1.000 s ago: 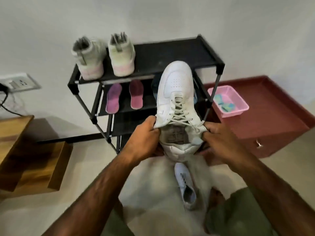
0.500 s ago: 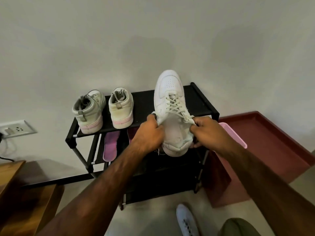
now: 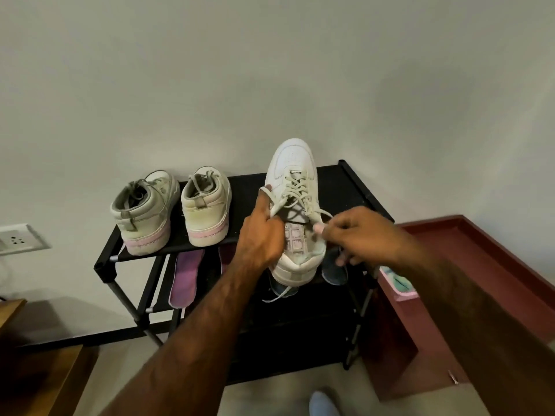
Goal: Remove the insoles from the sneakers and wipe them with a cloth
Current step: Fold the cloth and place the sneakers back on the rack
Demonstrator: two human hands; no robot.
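1. Where the black rack stands against the wall, the white sneaker sits on the right part of its top shelf. Its toe points far, toward the wall, and its heel juts over the near edge.
2. The left hand grips the sneaker's left side, fingers curled round the collar and thumb raised along the laces.
3. The right hand is at the sneaker's right side with its fingers curled. Its tips are at the collar beside a lace loop; I cannot tell whether they pinch anything.
4. A pinkish grid-patterned footbed shows through the sneaker's opening, and one lace end hangs below the heel.
5. Two beige sneakers with pink soles stand on the left of the same shelf, heels near: one far left, the other just beside it.
6. On the shelf below, a pink insole lies to the left, with a second mostly hidden by the left arm. A dark insole shows just right of the white sneaker's heel.
7. A pink tub sits on the red-brown cabinet right of the rack.
8. Another white shoe lies on the floor at the near edge, and a socket is on the wall at far left.
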